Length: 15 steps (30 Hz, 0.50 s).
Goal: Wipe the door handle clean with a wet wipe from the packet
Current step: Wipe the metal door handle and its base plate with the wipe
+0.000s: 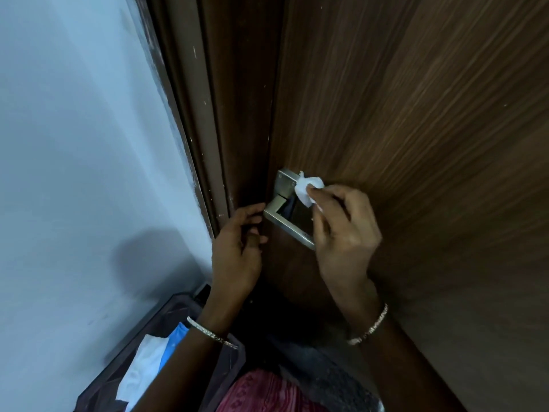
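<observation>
Against the door handle (pixel 289 223), right hand (pixel 341 233) pinches a wet wipe (pixel 307 190) — hiding its end — left hand (pixel 237 248) loosely spread.

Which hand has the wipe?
The right hand: it pinches the white wet wipe against the handle's metal plate. The left hand is empty, beside the lever.

Both of my forearms are bare, with no sleeves showing. I wear a thin silver bangle (pixel 211 332) set with small stones on my left wrist and a matching sparkly bracelet (pixel 370 328) on my right. Below, my reddish-pink patterned garment (pixel 267 394) shows.
</observation>
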{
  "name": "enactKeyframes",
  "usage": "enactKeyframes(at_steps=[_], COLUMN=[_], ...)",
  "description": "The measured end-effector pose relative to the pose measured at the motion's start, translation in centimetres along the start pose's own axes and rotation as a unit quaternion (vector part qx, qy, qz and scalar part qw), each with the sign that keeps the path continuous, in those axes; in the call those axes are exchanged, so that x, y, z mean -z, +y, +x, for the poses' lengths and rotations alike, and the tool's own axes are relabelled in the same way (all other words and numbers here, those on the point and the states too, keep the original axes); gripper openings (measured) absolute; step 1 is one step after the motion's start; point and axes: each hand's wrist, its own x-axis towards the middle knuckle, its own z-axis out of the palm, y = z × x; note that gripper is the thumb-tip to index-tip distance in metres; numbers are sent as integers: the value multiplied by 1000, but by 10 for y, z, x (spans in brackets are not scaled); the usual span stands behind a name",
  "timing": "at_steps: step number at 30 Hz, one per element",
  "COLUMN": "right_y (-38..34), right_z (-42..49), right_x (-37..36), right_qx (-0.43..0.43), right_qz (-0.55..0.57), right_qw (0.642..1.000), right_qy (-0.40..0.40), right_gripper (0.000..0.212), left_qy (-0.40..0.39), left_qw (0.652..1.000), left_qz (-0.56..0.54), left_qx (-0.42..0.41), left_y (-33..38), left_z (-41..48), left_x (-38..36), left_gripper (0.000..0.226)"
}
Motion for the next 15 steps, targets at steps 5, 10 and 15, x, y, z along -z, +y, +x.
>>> enactKeyframes(at_steps=[5,10,15], right_y=[-2,-12,-8], right_z=[-22,-25,-22], right_x=[-17,-19,-16], right_qx=[-37,-184,-360], right_qz=[-17,66,184], right_qw=[992,969,895], right_qy=[-116,-154,-190], right_gripper=[26,31,24], left_qy=[-8,-15,-30], left_qw=[1000,1000,1000], left_qz=[8,8,-3], left_qx=[7,5,9], left_y=[-6,-9,-7], left_z=[5,8,6], left_x=[4,5,4], left_gripper=[57,60,61])
